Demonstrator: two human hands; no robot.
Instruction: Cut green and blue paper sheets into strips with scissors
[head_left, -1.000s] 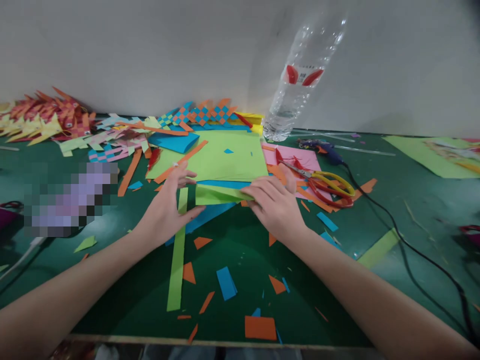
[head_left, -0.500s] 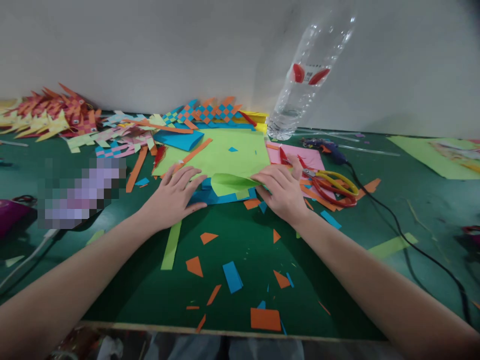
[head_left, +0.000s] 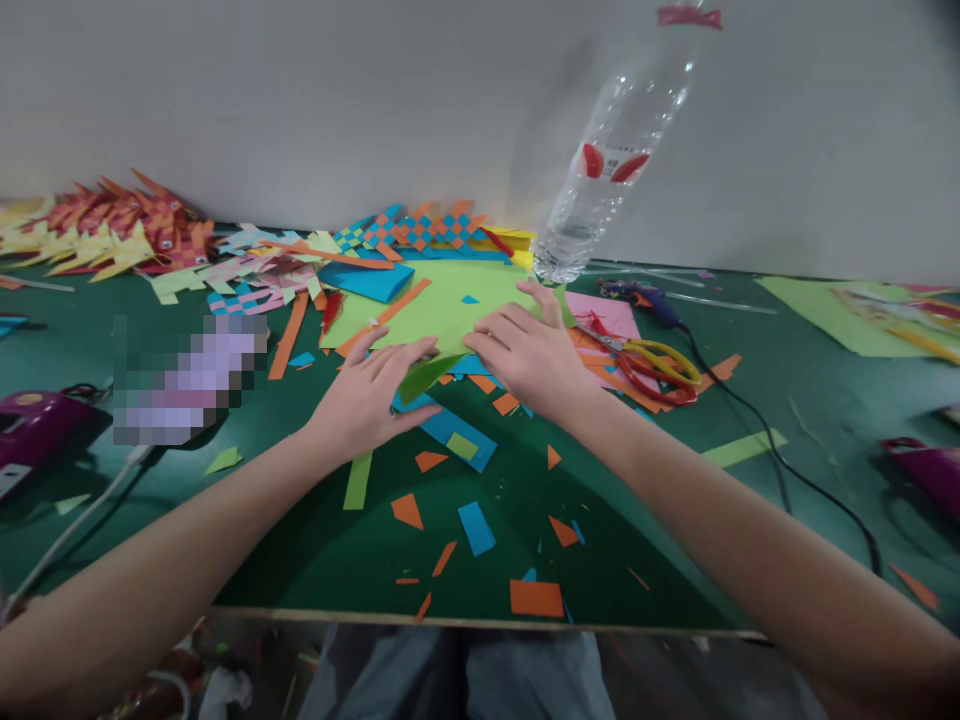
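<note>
A light green sheet of paper (head_left: 480,283) lies ahead of me, its near edge curled up to show a darker underside. My right hand (head_left: 525,345) pinches that raised edge near the middle. At the edge's left part is my left hand (head_left: 371,390), fingers stretched over the paper and thumb held apart below. Beneath and in front of the fold, a blue paper strip (head_left: 476,437) carries a small green scrap (head_left: 462,446). Close beyond my right hand lie scissors (head_left: 660,365) with yellow and red handles, on pink paper (head_left: 622,315).
A tilted plastic bottle (head_left: 600,190) stands by the wall. A glue gun (head_left: 649,300) trails a black cable on the right. Woven paper fish (head_left: 420,228) and a strip pile (head_left: 262,265) lie at the back. A blurred phone-like object (head_left: 199,375) with a white cable is left. Orange scraps (head_left: 536,598) litter the front.
The green sheet's near edge has turned, its raised fold now slanting down to the left. My right hand has moved left, closer to my left hand. The blue strip below now lies slanted.
</note>
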